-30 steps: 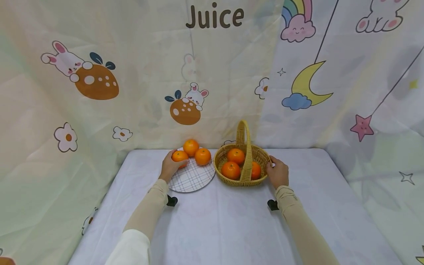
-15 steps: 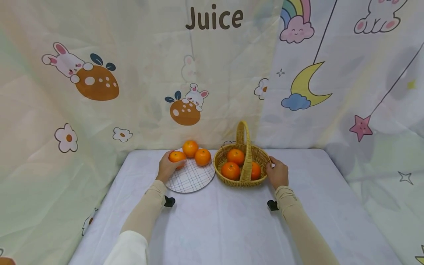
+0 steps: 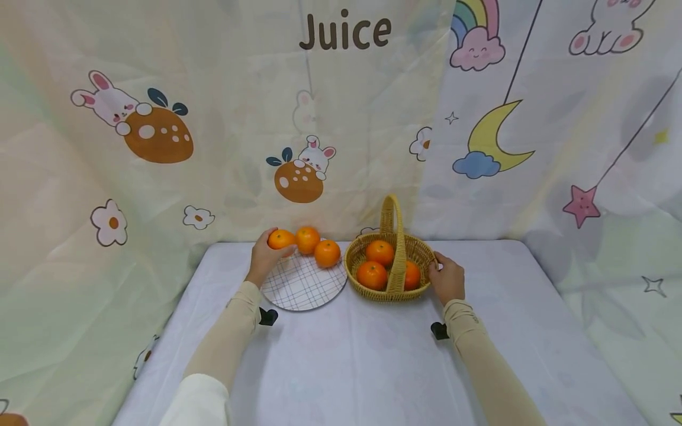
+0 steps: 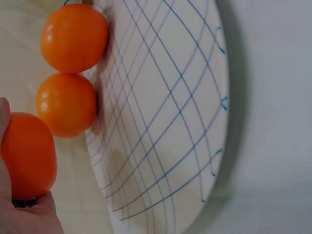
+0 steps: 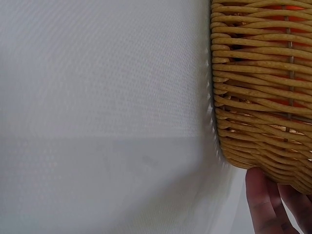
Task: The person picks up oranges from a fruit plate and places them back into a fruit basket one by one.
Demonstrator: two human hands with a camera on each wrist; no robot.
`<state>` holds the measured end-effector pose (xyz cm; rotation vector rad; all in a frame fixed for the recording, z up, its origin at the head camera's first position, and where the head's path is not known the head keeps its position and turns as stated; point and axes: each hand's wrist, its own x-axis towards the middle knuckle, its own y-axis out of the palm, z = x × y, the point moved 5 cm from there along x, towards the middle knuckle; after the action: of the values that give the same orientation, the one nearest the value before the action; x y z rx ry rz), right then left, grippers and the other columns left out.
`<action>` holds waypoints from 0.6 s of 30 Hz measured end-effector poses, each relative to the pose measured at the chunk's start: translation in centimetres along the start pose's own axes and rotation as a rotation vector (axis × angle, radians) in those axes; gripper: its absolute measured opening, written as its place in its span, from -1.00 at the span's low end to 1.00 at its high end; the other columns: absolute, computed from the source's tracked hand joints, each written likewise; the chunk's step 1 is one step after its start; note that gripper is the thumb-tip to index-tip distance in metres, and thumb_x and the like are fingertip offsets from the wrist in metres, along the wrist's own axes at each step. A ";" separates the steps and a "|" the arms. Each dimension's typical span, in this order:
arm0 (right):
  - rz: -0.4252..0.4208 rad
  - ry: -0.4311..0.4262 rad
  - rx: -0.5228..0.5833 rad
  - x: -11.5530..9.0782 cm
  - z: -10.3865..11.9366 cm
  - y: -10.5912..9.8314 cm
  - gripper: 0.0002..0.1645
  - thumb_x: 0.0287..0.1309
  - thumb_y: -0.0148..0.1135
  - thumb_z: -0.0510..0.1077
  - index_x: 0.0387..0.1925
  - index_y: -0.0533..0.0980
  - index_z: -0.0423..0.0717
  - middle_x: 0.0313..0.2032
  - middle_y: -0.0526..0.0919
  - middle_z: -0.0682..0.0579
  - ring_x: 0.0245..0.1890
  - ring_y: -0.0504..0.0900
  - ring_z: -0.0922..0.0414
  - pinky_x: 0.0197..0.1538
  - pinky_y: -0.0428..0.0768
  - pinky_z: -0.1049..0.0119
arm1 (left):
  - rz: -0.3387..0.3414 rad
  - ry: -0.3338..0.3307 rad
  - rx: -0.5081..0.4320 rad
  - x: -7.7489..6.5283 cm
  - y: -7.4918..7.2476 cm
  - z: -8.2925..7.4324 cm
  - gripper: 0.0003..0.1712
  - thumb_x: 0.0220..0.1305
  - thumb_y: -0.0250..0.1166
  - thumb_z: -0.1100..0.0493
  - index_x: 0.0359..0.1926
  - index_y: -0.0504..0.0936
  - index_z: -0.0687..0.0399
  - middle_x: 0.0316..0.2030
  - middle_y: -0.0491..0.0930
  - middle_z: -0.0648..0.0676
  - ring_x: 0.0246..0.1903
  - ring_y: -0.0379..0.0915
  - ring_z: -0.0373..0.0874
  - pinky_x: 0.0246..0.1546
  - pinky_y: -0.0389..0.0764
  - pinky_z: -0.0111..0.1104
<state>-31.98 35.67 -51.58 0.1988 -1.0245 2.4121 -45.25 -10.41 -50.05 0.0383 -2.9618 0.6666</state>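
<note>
My left hand holds an orange between thumb and fingers at the back left of the round plate. In the left wrist view that orange is beside the plate's edge, in the hand's grasp. Two more oranges, a rear one and a front one, sit at the plate's far side. To the plate's right stands a wicker basket with three oranges inside. My right hand grips its right rim, with fingertips against the woven wall in the right wrist view.
A white cloth covers the table. The basket's tall arched handle rises over its middle. Close behind the plate and basket hangs a printed curtain. A black mount sticks out at the left wrist, another at the right.
My left hand has carried its orange a little left and then back, off the plate's left part. The right hand and basket have stayed in place.
</note>
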 end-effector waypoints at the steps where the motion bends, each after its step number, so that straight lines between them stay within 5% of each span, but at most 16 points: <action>1: -0.003 -0.002 -0.001 0.0 0.0 0.0 -0.55 0.29 0.10 -0.26 0.19 0.50 -0.28 -0.10 0.67 -0.29 -0.71 0.39 0.12 -0.67 0.41 0.31 | -0.002 0.015 -0.006 0.1 0.0 -0.4 0.01 0.03 0.50 -0.15 0.43 0.24 0.02 0.31 0.32 0.15 0.19 0.31 0.13 0.25 0.36 -0.02; 9: 0.026 0.029 0.025 -0.2 -0.1 0.1 -0.53 0.31 0.08 -0.24 0.23 0.47 -0.27 -0.29 0.68 -0.27 -0.77 0.36 0.13 -0.72 0.40 0.31 | 0.015 0.102 -0.077 0.5 1.9 -3.8 -0.03 0.03 0.51 -0.14 0.40 0.29 0.00 0.28 0.36 0.08 0.16 0.33 0.08 0.22 0.40 -0.04; 18: 0.025 0.029 0.019 -0.1 -0.1 0.1 -0.52 0.31 0.07 -0.25 0.23 0.47 -0.26 -0.17 0.67 -0.31 -0.78 0.35 0.13 -0.72 0.38 0.31 | 0.082 0.145 -0.157 -0.3 7.0 -8.1 0.00 -0.04 0.54 -0.16 0.39 0.31 0.01 0.20 0.42 0.03 0.09 0.38 0.04 0.15 0.46 -0.07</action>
<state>-31.87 35.67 -51.75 0.1584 -0.9974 2.4411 -44.54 -0.64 -45.77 -0.1385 -2.8770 0.4236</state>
